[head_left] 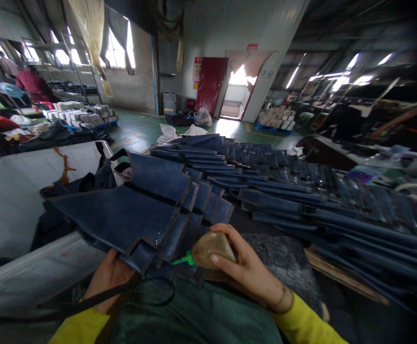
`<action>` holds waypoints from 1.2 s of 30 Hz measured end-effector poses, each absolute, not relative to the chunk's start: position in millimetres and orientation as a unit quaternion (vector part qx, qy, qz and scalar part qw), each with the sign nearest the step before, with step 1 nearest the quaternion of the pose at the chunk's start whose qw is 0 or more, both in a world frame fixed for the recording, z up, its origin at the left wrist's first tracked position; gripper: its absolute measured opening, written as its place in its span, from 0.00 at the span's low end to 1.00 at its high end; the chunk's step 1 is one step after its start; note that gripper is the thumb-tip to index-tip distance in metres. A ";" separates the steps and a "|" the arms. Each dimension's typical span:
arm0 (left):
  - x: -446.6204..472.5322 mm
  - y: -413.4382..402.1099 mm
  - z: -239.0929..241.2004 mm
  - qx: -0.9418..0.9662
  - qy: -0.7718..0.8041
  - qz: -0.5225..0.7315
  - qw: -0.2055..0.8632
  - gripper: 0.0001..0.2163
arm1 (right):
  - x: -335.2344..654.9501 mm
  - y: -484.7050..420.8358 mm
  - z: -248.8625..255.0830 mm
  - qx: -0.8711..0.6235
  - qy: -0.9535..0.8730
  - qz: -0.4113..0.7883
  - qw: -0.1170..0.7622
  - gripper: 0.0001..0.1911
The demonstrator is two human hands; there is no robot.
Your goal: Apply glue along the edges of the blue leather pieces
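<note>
My left hand (107,279) grips the near edge of a fanned stack of dark blue leather pieces (136,210), holding it up over my lap. My right hand (246,270) is wrapped round a small brownish squeeze bottle (211,248). Its green nozzle (183,260) points left at the lower edge of the stack. Both sleeves are yellow. A thin dark strap (97,298) runs under my left wrist.
Long rows of overlapped blue leather pieces (301,191) cover the bench to the right. A white bin (22,191) with more dark pieces stands at the left. A person in red (32,83) works at the far left. Beyond the green floor is a red door (210,83).
</note>
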State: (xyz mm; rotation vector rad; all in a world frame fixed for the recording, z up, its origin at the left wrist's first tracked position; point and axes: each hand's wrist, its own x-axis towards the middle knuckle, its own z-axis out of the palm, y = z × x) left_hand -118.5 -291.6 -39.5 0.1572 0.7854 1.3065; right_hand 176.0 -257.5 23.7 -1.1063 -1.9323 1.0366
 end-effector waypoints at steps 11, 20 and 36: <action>-121.3 -289.1 -44.2 0.052 0.380 0.569 0.727 0.24 | 175.8 -260.2 16.5 -0.419 -0.759 0.337 0.367 0.24; -127.8 -288.9 -53.7 0.049 0.309 0.556 0.770 0.12 | 176.9 -247.8 21.1 -0.418 -0.787 0.273 0.362 0.24; -125.3 -288.9 -43.2 0.144 0.400 0.566 0.706 0.14 | 180.4 -224.0 39.2 -0.379 -0.846 0.186 0.327 0.26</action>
